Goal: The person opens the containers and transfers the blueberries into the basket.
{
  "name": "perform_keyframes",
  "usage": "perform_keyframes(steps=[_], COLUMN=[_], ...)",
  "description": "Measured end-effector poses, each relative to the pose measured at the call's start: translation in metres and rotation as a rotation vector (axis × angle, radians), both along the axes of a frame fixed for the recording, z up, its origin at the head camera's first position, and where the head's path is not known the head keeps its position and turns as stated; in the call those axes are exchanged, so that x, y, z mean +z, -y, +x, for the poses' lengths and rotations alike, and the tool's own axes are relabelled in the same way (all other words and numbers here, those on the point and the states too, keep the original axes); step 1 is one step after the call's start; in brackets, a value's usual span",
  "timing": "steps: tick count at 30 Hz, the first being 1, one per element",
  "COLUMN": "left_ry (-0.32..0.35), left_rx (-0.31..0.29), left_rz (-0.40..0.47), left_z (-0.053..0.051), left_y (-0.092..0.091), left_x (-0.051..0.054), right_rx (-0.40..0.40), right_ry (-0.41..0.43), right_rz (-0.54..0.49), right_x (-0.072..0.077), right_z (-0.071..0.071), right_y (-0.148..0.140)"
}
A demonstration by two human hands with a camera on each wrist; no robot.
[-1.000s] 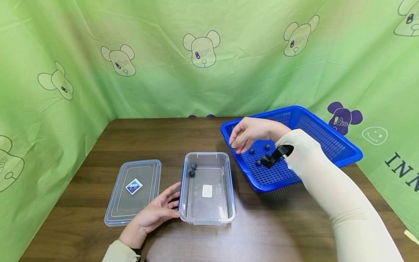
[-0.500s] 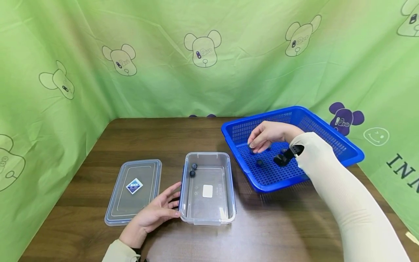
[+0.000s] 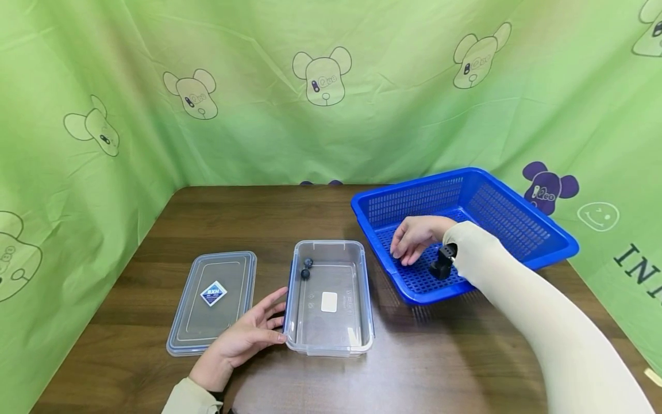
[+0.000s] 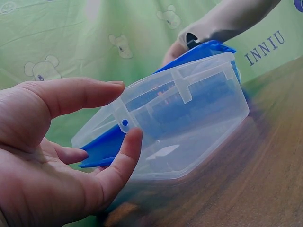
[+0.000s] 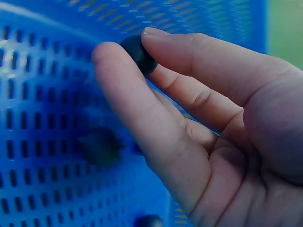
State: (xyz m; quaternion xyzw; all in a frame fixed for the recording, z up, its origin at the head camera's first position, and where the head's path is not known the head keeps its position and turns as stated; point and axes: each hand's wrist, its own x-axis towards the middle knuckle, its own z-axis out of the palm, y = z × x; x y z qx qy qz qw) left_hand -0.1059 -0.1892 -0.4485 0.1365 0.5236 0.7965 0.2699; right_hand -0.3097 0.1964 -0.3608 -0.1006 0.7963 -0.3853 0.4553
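Observation:
In the head view my left hand [image 3: 248,336] rests beside the left wall of a clear plastic container [image 3: 331,333]. Its fingers are loosely spread, the thumb at the wall. Two blueberries [image 3: 306,274] lie near the container's far left corner. My right hand [image 3: 415,237] reaches low into a blue perforated basket [image 3: 380,198]. Thumb and forefinger pinch a dark round blueberry [image 5: 138,55], as the right wrist view shows. Behind those fingers a second blueberry [image 5: 101,145] appears blurred, and another blueberry [image 5: 149,221] is cut off at the lower edge.
A clear lid [image 3: 207,322] with a blue-and-white sticker lies flat left of the container. Brown wooden tabletop [image 3: 269,215] extends behind and in front of these things. Green printed cloth [image 3: 258,132] hangs at the back and sides.
My right hand has moved from above the basket's left rim rightward, then down and nearer into the basket, hiding the berries there. The left hand and container have stayed put.

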Motion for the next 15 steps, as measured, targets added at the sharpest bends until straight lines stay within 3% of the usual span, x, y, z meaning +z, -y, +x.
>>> perform_keyframes(steps=[7, 15], left_ry=[0.014, 0.019], left_rx=[-0.001, 0.000], left_rz=[0.014, 0.014], left_z=[0.000, 0.000], left_y=[0.000, 0.000], left_x=[0.000, 0.001], right_rx=[0.045, 0.055], right_ry=[0.020, 0.020], right_rz=[0.120, 0.149], right_x=[-0.014, -0.018], right_z=[0.001, 0.000], right_y=[0.016, 0.026])
